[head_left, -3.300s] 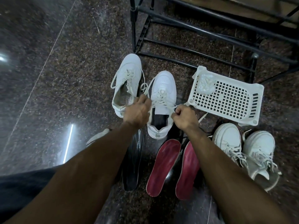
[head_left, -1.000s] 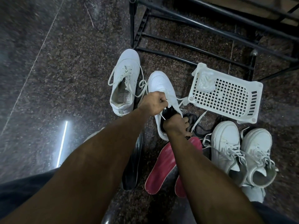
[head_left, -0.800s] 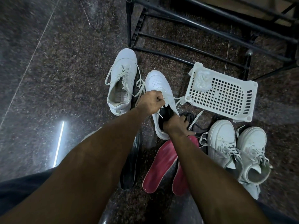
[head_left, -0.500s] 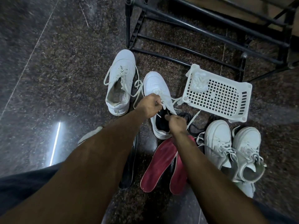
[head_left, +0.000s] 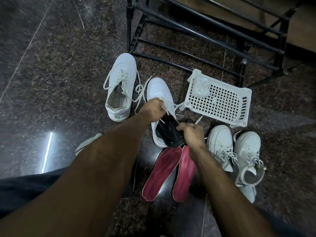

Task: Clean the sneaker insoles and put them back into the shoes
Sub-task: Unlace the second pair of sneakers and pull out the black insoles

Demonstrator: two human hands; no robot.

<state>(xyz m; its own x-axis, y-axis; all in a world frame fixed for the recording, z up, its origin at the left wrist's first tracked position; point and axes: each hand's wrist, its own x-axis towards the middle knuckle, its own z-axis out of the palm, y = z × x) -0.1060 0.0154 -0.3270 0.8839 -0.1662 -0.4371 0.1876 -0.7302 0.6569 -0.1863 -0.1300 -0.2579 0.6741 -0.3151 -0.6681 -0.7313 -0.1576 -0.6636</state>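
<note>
On the floor (head_left: 51,69), in front of the black rack (head_left: 205,36), stands the middle sneaker (head_left: 159,90), toe pointing away from me. My left hand (head_left: 151,110) sits over its lacing, grip clamped on the laces or tongue at the shoe's mouth; I cannot tell which. My right hand (head_left: 192,132) is at the heel end, grip clamped on the black insole (head_left: 168,132). The insole is partly inside the sneaker: front part in the opening, heel end raised and sticking out over the back rim.

Second sneaker (head_left: 120,88) stands just left of the first, upright, laces loose, its bare inside visible. One lace trails across to the middle sneaker.

Two red insoles (head_left: 161,173) lie side by side on the floor just behind the middle sneaker's heel, near my right forearm. They touch or nearly touch along their long edges.

Right side: another pair of sneakers (head_left: 234,151), laced, side by side, near my right wrist.

White basket (head_left: 218,100) lies beyond that pair, just right of the middle sneaker. A crumpled clear bag (head_left: 201,86) lies in its far left corner.

A dark flat piece shows under my left forearm, mostly hidden.
</note>
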